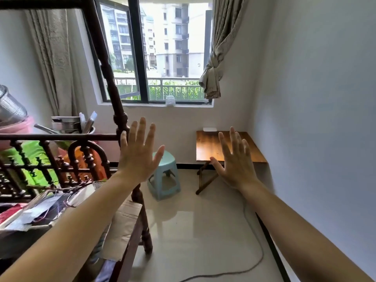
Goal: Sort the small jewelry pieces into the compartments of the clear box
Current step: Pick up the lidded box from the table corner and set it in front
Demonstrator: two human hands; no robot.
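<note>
Both arms reach out in front of me at chest height, backs of the hands toward the camera. My left hand (138,151) has its fingers spread and holds nothing. My right hand (236,161) is likewise spread and empty, in front of a small wooden folding table (209,143) in the far right corner. A small white object (210,129) lies at the table's back edge. No clear box and no jewelry pieces are in view.
A dark carved wooden bed frame (114,94) with clutter fills the left side. A light blue plastic stool (164,176) stands on the tiled floor between bed and table. A cable (256,259) trails along the floor. A glass jar (170,100) sits on the window sill.
</note>
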